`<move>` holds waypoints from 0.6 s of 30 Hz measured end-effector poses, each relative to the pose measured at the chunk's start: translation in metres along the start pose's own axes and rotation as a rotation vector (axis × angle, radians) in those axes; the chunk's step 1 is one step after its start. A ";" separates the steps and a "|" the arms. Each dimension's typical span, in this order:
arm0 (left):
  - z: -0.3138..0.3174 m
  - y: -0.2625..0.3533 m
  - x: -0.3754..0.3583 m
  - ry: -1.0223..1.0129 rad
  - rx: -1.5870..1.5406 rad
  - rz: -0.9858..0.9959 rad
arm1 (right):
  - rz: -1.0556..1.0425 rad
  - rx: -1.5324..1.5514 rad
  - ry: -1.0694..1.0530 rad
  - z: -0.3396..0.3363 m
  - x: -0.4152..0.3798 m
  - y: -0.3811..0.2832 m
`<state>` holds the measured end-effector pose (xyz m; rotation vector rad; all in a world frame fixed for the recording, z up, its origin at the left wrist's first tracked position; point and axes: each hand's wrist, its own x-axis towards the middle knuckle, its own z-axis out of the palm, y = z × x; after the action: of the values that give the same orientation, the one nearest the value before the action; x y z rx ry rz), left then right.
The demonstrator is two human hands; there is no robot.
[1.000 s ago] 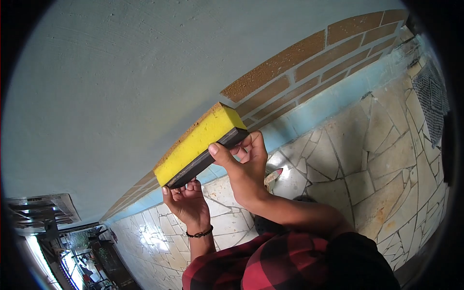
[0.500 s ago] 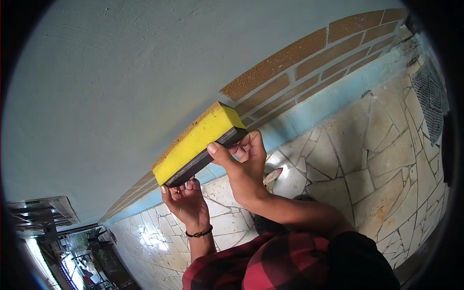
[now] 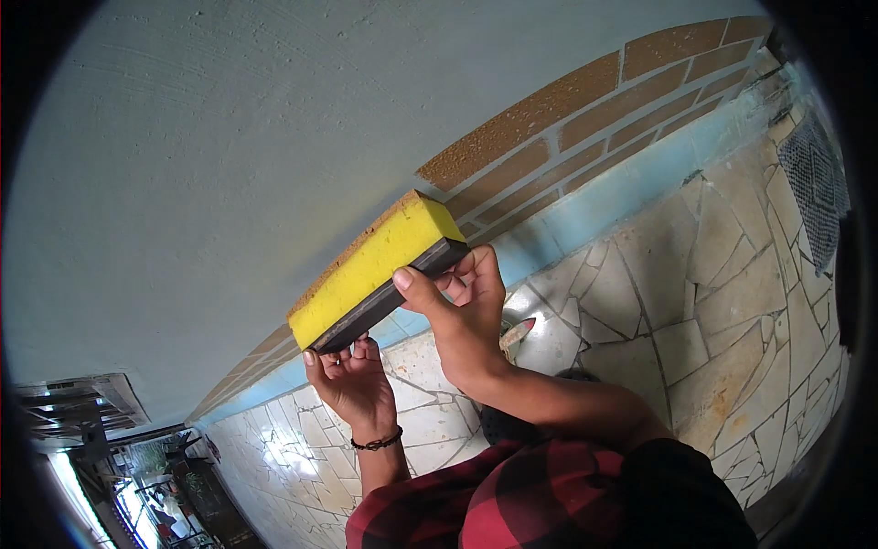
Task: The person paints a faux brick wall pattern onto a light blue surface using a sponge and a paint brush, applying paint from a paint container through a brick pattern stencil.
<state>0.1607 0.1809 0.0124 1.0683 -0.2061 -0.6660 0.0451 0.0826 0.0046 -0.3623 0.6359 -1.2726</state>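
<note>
A long yellow sponge block (image 3: 375,272) with a dark backing board (image 3: 384,302) is held close to the wall. Its far face carries a brown coating along the edge. My left hand (image 3: 357,389), wearing a dark bracelet, grips the lower left end with the thumb on the corner and fingers curled beneath the board. Near the upper right end, my right hand (image 3: 466,316) is closed on the backing, thumb lying across it. Brown painted brick shapes (image 3: 521,123) with pale joints run along the wall (image 3: 229,183) beside and beyond the sponge.
A light blue strip (image 3: 585,215) borders the foot of the wall. Irregular stone tiles (image 3: 722,238) cover the floor. A container with a red-tipped tool (image 3: 519,331) stands by my right forearm. A grey textured mat (image 3: 812,188) lies at far right; a window grille (image 3: 82,403) shows at left.
</note>
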 end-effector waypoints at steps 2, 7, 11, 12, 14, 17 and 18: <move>0.001 0.000 0.000 0.001 -0.003 -0.001 | -0.002 -0.003 0.003 0.000 0.000 0.000; 0.001 0.001 0.000 -0.006 -0.002 -0.011 | 0.013 0.006 0.012 0.001 0.000 -0.003; 0.005 0.001 -0.001 -0.002 -0.001 -0.001 | 0.009 0.014 0.020 0.002 0.000 -0.004; 0.005 0.001 -0.001 -0.001 -0.003 -0.001 | 0.006 0.012 0.019 0.002 0.000 -0.004; 0.006 0.000 -0.001 0.003 -0.004 -0.003 | 0.011 0.009 0.019 0.002 0.000 -0.004; 0.005 0.000 0.000 0.001 -0.006 -0.007 | 0.020 0.006 0.018 0.002 0.001 -0.004; 0.005 0.000 0.000 -0.004 -0.007 -0.005 | 0.016 0.005 0.014 0.002 0.001 -0.003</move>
<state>0.1589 0.1773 0.0150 1.0617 -0.2043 -0.6726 0.0439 0.0809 0.0081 -0.3435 0.6460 -1.2619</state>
